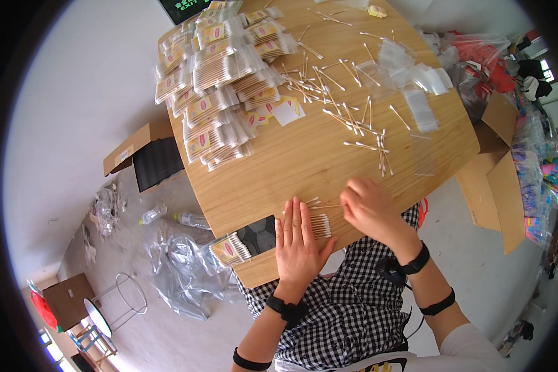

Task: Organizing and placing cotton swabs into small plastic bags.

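My left hand (297, 248) lies flat at the near edge of the wooden table, fingers straight, pressing on a row of cotton swabs (320, 226) whose white tips stick out to its right. Just beyond, my right hand (371, 209) is closed in a pinch on a single cotton swab (330, 206), its stick pointing toward the left fingers. A black pad with a hexagon pattern (258, 236) sits left of my left hand. At the table's left corner is a clear bag of swabs with a yellow card (227, 249).
Filled swab packets (217, 71) are heaped at the far left beside loose cards (286, 111). Loose swabs (353, 118) are scattered mid-table, with empty clear bags (420, 110) to their right. Cardboard boxes (487, 180) stand beside the table; plastic sheeting (183, 263) lies on the floor.
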